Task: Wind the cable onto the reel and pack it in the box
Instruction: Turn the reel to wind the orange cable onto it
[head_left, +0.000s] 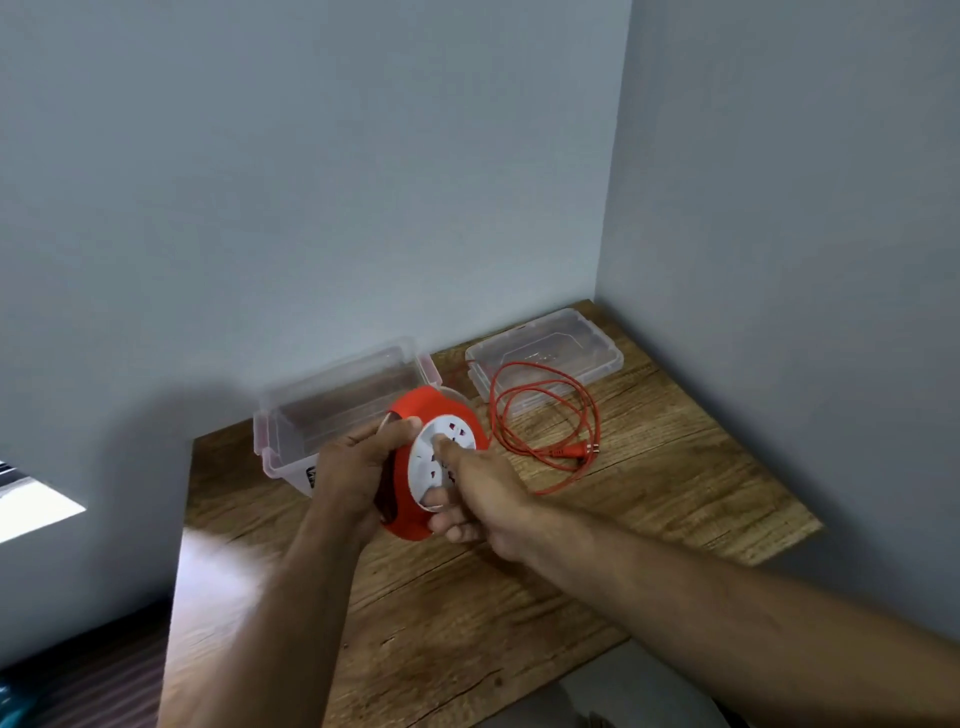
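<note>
We see a wooden table set in a wall corner. At its back stands the clear box, open, with its lid lying flat to the right. Loose loops of red cable rest on the table and partly on the lid. The red reel is held up in front of the box. Our left hand is clamped around its rim; our right hand grips the white face, forefinger pressed on it.

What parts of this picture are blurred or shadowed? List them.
Head view: the left hand and its forearm smear with motion blur; a soft shadow falls on the wall behind the clear box; the cable and lid stay fairly sharp; bright light lower left.
</note>
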